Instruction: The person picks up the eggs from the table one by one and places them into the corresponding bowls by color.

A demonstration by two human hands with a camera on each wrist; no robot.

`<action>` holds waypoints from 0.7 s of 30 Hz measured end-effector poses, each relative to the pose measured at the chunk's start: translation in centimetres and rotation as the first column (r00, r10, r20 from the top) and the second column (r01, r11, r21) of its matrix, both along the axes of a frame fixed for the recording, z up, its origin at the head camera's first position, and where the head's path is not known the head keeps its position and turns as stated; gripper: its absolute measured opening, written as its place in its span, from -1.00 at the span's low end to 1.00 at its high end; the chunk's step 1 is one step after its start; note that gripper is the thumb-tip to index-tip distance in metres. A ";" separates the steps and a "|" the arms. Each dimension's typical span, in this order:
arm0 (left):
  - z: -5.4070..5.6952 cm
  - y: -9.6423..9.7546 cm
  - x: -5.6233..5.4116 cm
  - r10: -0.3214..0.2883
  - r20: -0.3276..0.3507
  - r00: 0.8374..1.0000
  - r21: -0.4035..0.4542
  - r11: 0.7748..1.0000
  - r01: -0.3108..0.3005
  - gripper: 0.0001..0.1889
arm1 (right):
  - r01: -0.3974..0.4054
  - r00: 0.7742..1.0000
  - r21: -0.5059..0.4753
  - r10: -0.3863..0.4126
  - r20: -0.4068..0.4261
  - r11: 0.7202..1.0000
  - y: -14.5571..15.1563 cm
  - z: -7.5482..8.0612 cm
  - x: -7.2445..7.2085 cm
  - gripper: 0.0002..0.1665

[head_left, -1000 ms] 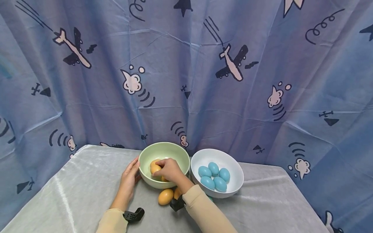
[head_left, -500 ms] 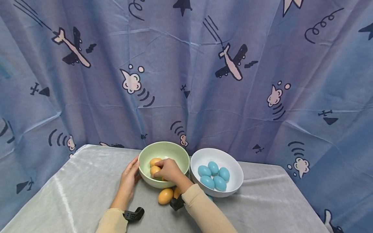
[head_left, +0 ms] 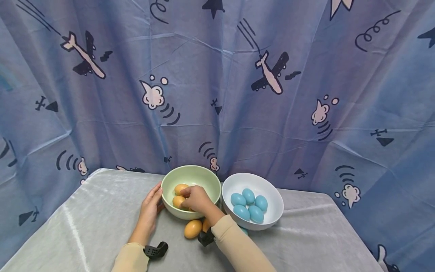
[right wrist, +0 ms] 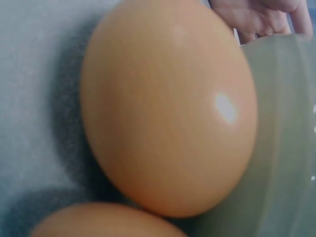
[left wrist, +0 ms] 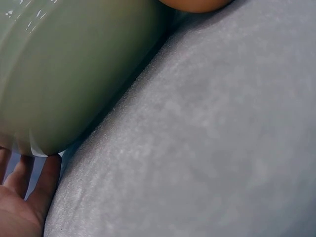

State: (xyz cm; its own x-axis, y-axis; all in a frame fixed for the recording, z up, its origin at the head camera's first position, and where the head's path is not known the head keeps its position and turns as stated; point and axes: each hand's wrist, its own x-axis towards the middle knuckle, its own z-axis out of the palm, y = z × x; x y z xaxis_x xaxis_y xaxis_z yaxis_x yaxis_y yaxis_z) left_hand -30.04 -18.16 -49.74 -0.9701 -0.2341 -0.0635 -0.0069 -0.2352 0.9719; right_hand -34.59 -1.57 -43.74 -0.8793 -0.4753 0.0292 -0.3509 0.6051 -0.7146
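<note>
My left hand [head_left: 150,207] rests straight fingers against the left side of the pale green bowl [head_left: 214,179]; in the left wrist view its fingers [left wrist: 44,185] touch the bowl's underside. Over the inside of that bowl is my right hand [head_left: 198,200], thumb and forefinger apart. An orange-yellow egg [head_left: 181,189] lies by the forefinger, and a second egg [head_left: 178,201] lies just left of the thumb. Part of another egg shows under the hand. Before the bowl, one orange-yellow egg [right wrist: 168,108] sits on the cloth, with another egg [right wrist: 106,222] next to it.
A white bowl [head_left: 276,207] with several light blue eggs [head_left: 256,214] stands right of the green one. Something teal peeks out below it, mostly hidden by my right sleeve [head_left: 242,245]. A patterned curtain [head_left: 217,94] hangs behind the grey cloth-covered table [head_left: 306,241].
The egg between my right thumb and forefinger has shifted down and left, out from the hand, and another egg behind it shows more fully. The left hand has stayed on the bowl.
</note>
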 end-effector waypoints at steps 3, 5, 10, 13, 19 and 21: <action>0.1 0.0 0.0 0.003 0.000 1.000 -0.003 1.000 -0.003 -0.37 | 0.011 1.000 -0.036 -0.010 0.015 0.999 0.0 0.1 0.1 -0.51; 0.1 -0.1 0.1 0.003 0.002 1.000 -0.008 1.000 -0.003 -0.37 | 0.033 0.999 -0.092 -0.031 0.023 0.995 0.1 0.2 0.3 -0.53; 0.0 0.0 0.1 0.002 0.004 1.000 -0.005 1.000 -0.002 -0.38 | 0.081 0.997 -0.317 -0.078 0.024 0.945 1.0 0.8 1.1 -0.57; 0.0 0.1 0.1 0.003 0.006 1.000 -0.005 1.000 -0.003 -0.38 | 0.103 0.995 -0.413 -0.098 0.033 0.905 2.0 1.4 1.7 -0.60; 0.0 0.0 0.1 0.012 0.011 1.000 -0.019 1.000 -0.012 -0.38 | 0.131 0.991 -0.422 -0.126 0.038 0.897 4.2 2.5 3.3 -0.64; 0.0 0.0 0.1 0.011 0.016 1.000 -0.022 1.000 -0.011 -0.38 | 0.127 0.992 -0.403 -0.126 0.029 0.906 4.9 2.8 3.9 -0.63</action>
State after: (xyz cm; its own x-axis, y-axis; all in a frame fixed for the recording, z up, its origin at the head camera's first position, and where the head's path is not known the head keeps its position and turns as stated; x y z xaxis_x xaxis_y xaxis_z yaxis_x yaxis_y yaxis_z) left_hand -29.95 -18.17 -49.70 -0.9664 -0.2463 -0.0735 -0.0199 -0.2136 0.9767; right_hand -30.71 3.30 -40.95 -0.9316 -0.3079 0.1931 -0.2886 0.3042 -0.9078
